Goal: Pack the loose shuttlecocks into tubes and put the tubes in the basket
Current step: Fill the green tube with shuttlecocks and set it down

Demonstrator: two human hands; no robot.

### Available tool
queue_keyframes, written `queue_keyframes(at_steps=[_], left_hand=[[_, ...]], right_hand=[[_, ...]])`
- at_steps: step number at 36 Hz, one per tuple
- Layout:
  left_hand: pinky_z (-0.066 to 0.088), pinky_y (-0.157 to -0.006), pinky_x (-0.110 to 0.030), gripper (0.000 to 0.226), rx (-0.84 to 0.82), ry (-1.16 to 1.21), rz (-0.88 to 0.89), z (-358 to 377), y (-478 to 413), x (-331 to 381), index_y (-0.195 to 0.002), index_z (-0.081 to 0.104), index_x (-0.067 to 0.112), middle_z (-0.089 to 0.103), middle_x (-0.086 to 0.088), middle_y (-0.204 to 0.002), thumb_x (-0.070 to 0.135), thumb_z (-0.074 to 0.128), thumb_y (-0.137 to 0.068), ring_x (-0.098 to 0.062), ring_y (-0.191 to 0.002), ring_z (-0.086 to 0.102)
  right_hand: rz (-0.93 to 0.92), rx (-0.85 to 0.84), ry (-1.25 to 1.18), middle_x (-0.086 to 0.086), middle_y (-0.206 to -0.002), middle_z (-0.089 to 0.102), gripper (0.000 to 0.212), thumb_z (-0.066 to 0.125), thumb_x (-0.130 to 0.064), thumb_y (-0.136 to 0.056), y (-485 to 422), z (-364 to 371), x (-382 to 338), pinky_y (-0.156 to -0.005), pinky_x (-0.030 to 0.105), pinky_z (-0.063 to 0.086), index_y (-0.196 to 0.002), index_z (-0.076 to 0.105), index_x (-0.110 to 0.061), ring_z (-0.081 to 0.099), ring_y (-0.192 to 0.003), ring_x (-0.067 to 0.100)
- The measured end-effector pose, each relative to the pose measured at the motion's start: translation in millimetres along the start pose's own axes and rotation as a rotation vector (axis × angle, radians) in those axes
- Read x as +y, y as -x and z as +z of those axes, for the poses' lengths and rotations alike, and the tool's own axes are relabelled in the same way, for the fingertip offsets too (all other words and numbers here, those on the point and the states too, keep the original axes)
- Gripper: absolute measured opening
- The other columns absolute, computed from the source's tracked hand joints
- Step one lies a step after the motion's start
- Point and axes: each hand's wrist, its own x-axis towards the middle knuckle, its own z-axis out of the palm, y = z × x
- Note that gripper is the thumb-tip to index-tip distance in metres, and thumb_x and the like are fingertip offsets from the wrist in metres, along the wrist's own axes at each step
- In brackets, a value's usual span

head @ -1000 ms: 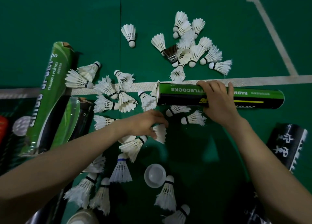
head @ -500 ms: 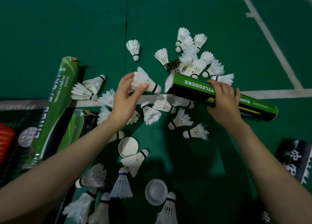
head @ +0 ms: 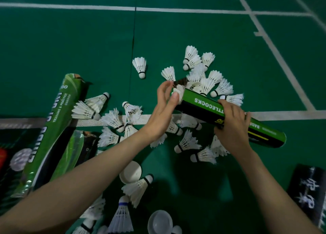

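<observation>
Left hand [head: 165, 108] is reaching over to the open end of the green tube [head: 229, 117], and the thumb and curled fingertips are lightly pinching the feather end of a shuttlecock [head: 178, 92] that's sitting right in the mouth, mostly inside by the look of it. The right hand [head: 232, 128] is wrapping around the middle of the tube, holding it tilted above the floor [head: 70, 40] with the open end higher and pointing left, crossing over the white line [head: 291, 114].

Plenty isn't packed yet. The loose shuttlecocks [head: 202, 75] are lying in a heap on the far side of the tube, and more are spreading across the floor under and between the arms. Two white caps [head: 130, 172] are lying close to the person, a couple of other green tubes [head: 51, 128] are lying at the left, and a black tube [head: 310, 195] is poking in at the right. Can't really tell where the basket is.

What's looking risky, judging from this: feathers are delicate, so if the thumb is shoving on the skirt at an angle, they're probably going to bend or snag on the rim. And since the tube is only being held in one hand mid-air, a hard push could be twisting it out of the grip, or sliding the shuttlecock back out.
</observation>
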Motion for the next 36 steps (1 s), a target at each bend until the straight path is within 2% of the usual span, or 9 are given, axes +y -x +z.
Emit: queue_keyframes(at_steps=[3, 9, 15, 18, 21, 25, 31, 33, 36], left_hand=[[0.01, -0.116, -0.025, 0.063, -0.109, -0.109, 0.036, 3.7, -5.3, -0.5, -0.148, 0.004, 0.04, 0.003, 0.027, -0.154, 0.062, 0.025, -0.093, 0.007, -0.142, 0.003], [0.0, -0.119, -0.042, 0.059, -0.122, -0.166, -0.024, 3.4, -18.5, -7.8, -0.147, 0.001, 0.043, -0.008, 0.028, -0.153, 0.06, 0.016, -0.093, 0.004, -0.142, -0.009], [0.004, -0.115, -0.031, 0.058, 0.048, -0.353, -0.159, -14.7, -47.2, -10.9, -0.148, 0.028, 0.024, 0.012, 0.008, -0.158, 0.052, 0.017, -0.099, -0.009, -0.145, 0.009], [0.024, -0.113, -0.034, 0.042, 0.044, -0.461, -0.334, -31.5, -73.7, -23.9, -0.141, 0.041, 0.012, 0.028, -0.009, -0.152, 0.024, 0.039, -0.101, -0.025, -0.137, 0.031], [0.038, -0.104, -0.038, 0.052, -0.062, -0.578, -0.457, -42.9, -93.1, -35.4, -0.143, 0.033, 0.008, 0.029, -0.017, -0.15, 0.006, 0.042, -0.092, -0.037, -0.128, 0.043], [0.02, -0.116, -0.034, 0.067, -0.16, -0.741, -0.363, -51.6, -124.0, -27.3, -0.149, 0.017, 0.003, 0.011, -0.016, -0.156, -0.004, 0.041, -0.087, -0.031, -0.143, 0.016], [0.011, -0.118, -0.034, 0.071, -0.152, -0.761, -0.242, -40.6, -169.9, -16.3, -0.151, 0.01, 0.012, 0.002, -0.014, -0.158, -0.004, 0.039, -0.089, -0.029, -0.146, 0.004], [0.012, -0.117, -0.033, 0.069, -0.205, -0.763, -0.231, -32.0, -176.1, -22.4, -0.15, 0.016, 0.014, 0.009, -0.015, -0.158, -0.003, 0.041, -0.088, -0.029, -0.145, 0.007], [0.03, -0.105, -0.027, 0.05, -0.254, -0.737, -0.227, -21.1, -173.9, -32.1, -0.14, 0.04, 0.008, 0.04, -0.015, -0.145, 0.008, 0.052, -0.091, -0.028, -0.134, 0.037]], right_hand=[[0.02, 0.001, 0.013, 0.006, -0.13, 0.048, 0.086, 0.072, 0.0, -0.063, -3.5, 4.2, -2.2, -0.108, 0.062, 0.02, -0.138, 0.037, -0.02, 0.039, -0.125, 0.026], [0.061, -0.037, 0.041, 0.003, -0.133, 0.047, 0.087, 0.072, -0.003, -0.066, -10.9, 12.2, -0.6, -0.111, 0.058, 0.014, -0.141, 0.035, -0.023, 0.036, -0.126, 0.025], [0.125, -0.097, 0.065, 0.005, -0.137, 0.043, 0.09, 0.074, -0.004, -0.068, -26.1, 19.9, 4.2, -0.111, 0.058, 0.01, -0.144, 0.03, -0.024, 0.034, -0.13, 0.025], [0.16, -0.124, 0.076, 0.008, -0.137, 0.044, 0.092, 0.074, -0.001, -0.067, -35.1, 22.8, 10.1, -0.11, 0.059, 0.011, -0.144, 0.029, -0.023, 0.035, -0.13, 0.028], [0.204, -0.188, 0.085, 0.008, -0.141, 0.039, 0.093, 0.07, 0.0, -0.07, -43.9, 21.0, 11.4, -0.111, 0.059, 0.01, -0.146, 0.024, -0.025, 0.031, -0.133, 0.028], [0.231, -0.239, 0.098, 0.01, -0.143, 0.036, 0.09, 0.065, 0.001, -0.073, -52.6, 18.8, 11.4, -0.112, 0.06, 0.011, -0.147, 0.021, -0.025, 0.028, -0.134, 0.029], [0.231, -0.254, 0.092, 0.006, -0.141, 0.037, 0.091, 0.068, -0.003, -0.072, -56.4, 23.4, 13.7, -0.111, 0.058, 0.012, -0.147, 0.022, -0.028, 0.029, -0.132, 0.026], [0.229, -0.243, 0.078, 0.005, -0.139, 0.039, 0.092, 0.068, -0.001, -0.069, -53.9, 24.8, 15.4, -0.11, 0.057, 0.01, -0.146, 0.025, -0.027, 0.03, -0.131, 0.025], [0.209, -0.219, 0.081, 0.004, -0.138, 0.041, 0.091, 0.068, 0.0, -0.067, -47.1, 25.0, 20.2, -0.109, 0.056, 0.011, -0.144, 0.029, -0.026, 0.032, -0.131, 0.024]])
